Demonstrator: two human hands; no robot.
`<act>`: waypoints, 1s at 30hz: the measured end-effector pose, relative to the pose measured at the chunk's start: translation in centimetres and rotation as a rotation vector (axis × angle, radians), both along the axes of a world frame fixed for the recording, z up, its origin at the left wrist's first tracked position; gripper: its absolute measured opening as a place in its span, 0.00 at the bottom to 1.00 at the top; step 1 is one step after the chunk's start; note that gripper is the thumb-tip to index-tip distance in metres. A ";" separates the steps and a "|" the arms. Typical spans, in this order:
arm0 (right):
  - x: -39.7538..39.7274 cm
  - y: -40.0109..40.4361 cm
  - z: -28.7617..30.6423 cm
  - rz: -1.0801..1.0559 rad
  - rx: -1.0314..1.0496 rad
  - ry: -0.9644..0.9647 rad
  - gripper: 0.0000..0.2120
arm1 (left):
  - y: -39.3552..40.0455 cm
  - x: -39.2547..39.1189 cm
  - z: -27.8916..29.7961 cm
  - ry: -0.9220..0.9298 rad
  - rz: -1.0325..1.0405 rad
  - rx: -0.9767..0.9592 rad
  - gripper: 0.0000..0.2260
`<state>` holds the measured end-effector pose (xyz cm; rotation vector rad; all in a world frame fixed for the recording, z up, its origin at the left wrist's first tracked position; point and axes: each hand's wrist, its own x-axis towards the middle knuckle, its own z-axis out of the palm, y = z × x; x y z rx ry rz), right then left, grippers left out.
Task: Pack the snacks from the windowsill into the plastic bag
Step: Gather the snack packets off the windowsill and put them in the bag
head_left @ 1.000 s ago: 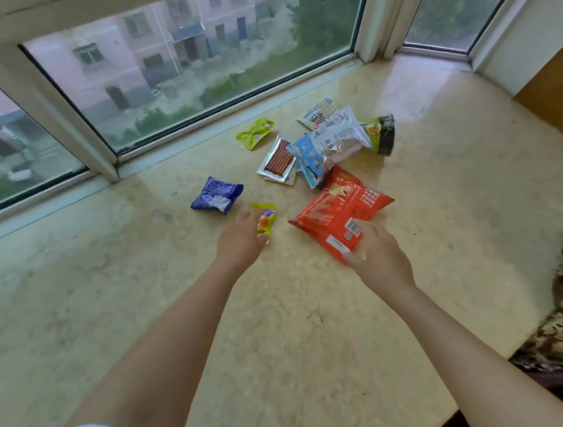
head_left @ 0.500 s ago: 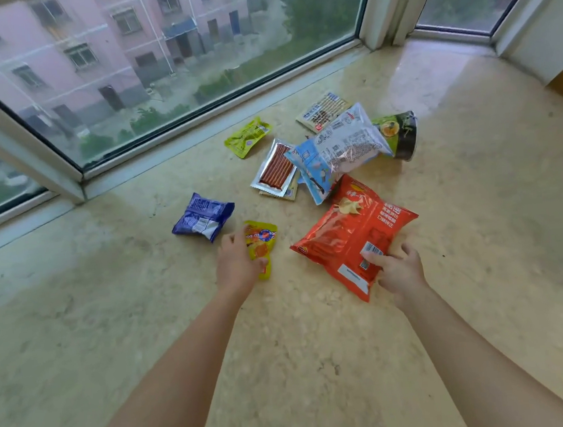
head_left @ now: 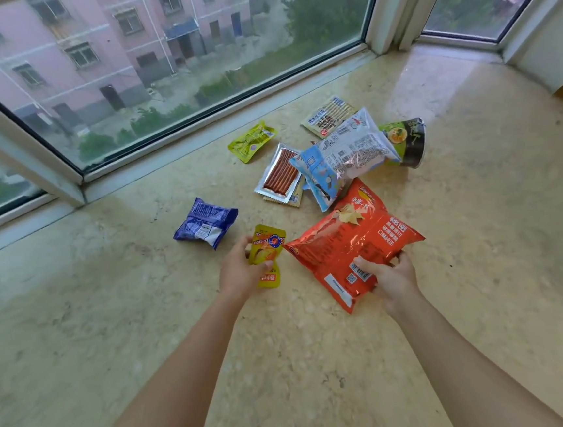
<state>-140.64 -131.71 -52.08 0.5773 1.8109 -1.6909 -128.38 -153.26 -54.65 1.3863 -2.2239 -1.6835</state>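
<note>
A broad windowsill [head_left: 479, 230] of polished, mottled beige stone fills the view, glossy enough to catch window light near its far right corner. White-framed panes [head_left: 192, 68] run along its far edge and angle round at the right, looking out on pink buildings and greenery. A strip of patterned fabric shows at the lower right corner. Wide bare stone lies to the left, to the right and nearer the person; the snacks cluster near the middle.

The left hand [head_left: 241, 271] pinches a small yellow sachet [head_left: 268, 248], thumb across its front. The right hand [head_left: 389, 275] grips the near edge of a puffy, crinkled red chip bag [head_left: 350, 241], thumb on top and fingers curled behind it. Just left of the sachet lies a blue pillow-shaped packet [head_left: 206, 223]. Farther back, a flat silver pack of red sticks [head_left: 280, 174] rests on another flat packet, touching a shiny blue-and-white bag [head_left: 343, 160] that leans over a green and black cup [head_left: 410, 144] lying on its side. A yellow-green pouch [head_left: 251, 141] and a flat printed packet [head_left: 328, 117] lie nearest the glass.
</note>
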 end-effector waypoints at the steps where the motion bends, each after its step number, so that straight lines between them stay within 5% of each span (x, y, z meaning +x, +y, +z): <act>1: 0.3 0.1 0.3 -0.002 -0.020 0.011 0.35 | 0.1 0.4 0.2 0.027 0.015 0.042 0.22; 16: 6.3 3.0 5.1 0.077 -0.066 0.132 0.33 | 2.0 8.5 7.3 0.170 0.188 0.243 0.24; 30: 20.8 6.2 19.3 0.347 -0.270 0.158 0.31 | 7.9 25.2 20.8 0.310 0.307 0.230 0.26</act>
